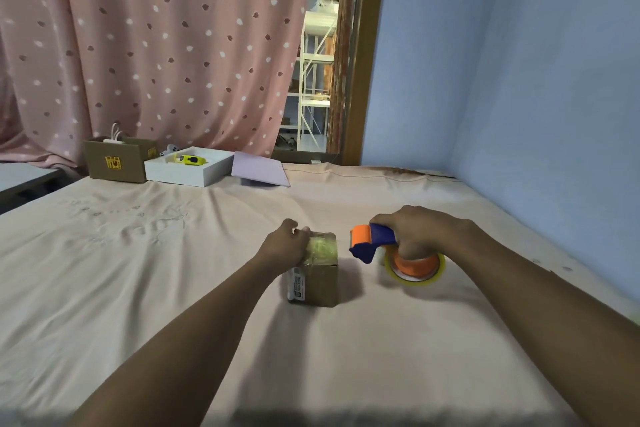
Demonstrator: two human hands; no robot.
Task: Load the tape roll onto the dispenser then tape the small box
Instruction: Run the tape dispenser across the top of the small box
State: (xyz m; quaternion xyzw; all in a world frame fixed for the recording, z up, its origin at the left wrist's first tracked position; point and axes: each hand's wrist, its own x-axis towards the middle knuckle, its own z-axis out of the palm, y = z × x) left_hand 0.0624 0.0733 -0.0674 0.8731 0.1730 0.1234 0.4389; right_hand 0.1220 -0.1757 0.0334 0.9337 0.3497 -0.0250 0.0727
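A small brown cardboard box stands mid-table, its top covered in shiny clear tape and a white label on its left side. My left hand rests on the box's top left edge, fingers curled over it. To the right, my right hand grips a blue and orange tape dispenser. A yellowish clear tape roll sits on the dispenser's orange hub and touches the cloth. The dispenser's blue head points left toward the box, a short gap away from it.
A beige cloth covers the table. At the back left stand an open cardboard box, a white tray holding a yellow item, and a lilac board. The blue wall runs along the right side.
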